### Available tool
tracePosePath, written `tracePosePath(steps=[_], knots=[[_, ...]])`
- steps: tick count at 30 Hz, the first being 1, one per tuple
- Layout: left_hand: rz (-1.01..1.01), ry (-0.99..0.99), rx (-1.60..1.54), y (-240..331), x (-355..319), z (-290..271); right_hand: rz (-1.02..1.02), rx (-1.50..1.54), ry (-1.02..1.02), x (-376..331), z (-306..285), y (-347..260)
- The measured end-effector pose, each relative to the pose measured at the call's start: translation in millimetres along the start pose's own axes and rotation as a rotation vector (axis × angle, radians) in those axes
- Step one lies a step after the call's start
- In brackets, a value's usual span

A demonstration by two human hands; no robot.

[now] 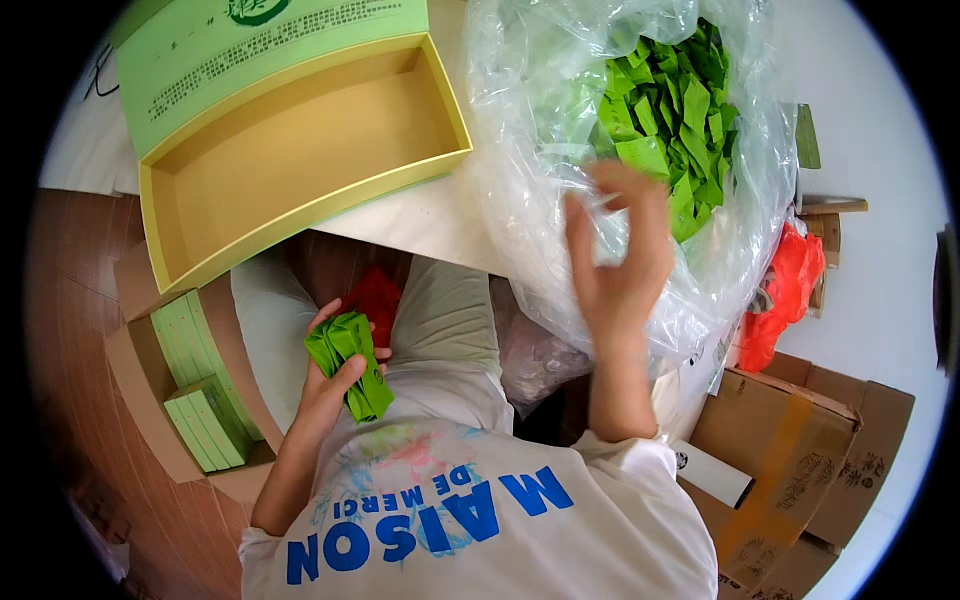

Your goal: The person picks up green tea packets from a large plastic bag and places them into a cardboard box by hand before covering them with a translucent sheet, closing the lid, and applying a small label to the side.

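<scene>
My left hand (321,388) is closed around a small stack of bright green packets (370,397), held above my lap. My right hand (628,262) hovers at the near side of a clear plastic bag (535,190), thumb and fingers apart, fingertips a little blurred. I see nothing between them. Inside the bag lies a heap of loose green packets (690,110). To the left of the bag, a light green gift box (300,150) with a tan inside stands on the table with its lid (270,55) folded back. Nothing lies in it.
A carton (135,375) with several green boxes (205,430) stands on the floor at the left. Cardboard boxes (775,450) and a red plastic bag (785,290) are at the right. The pale table's (440,215) near edge runs above my knees.
</scene>
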State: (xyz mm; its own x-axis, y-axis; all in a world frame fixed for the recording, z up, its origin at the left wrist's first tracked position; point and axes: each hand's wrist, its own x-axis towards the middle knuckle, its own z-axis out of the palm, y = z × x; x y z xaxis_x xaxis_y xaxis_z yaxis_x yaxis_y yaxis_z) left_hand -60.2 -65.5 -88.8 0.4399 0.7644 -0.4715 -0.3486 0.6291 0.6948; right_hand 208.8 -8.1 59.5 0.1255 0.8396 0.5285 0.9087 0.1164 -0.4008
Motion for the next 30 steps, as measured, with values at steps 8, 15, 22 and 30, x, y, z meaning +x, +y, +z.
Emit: tracePosePath(steps=[8, 15, 22, 30], knots=[[0.111, -0.009, -0.013, 27, 11, 11, 0.235, -0.519, -0.042, -8, -34, 115], [0.088, -0.127, -0.016, 50, 18, 28, 0.266, 0.414, 0.377, 0, -49, 39], [0.182, -0.320, -0.168, 74, 26, 75, 0.657, 1.169, -0.296, -19, 26, -41], [0.610, -0.165, 0.128, 115, 13, 72, 0.014, 0.664, -0.213, 0, 72, -84]])
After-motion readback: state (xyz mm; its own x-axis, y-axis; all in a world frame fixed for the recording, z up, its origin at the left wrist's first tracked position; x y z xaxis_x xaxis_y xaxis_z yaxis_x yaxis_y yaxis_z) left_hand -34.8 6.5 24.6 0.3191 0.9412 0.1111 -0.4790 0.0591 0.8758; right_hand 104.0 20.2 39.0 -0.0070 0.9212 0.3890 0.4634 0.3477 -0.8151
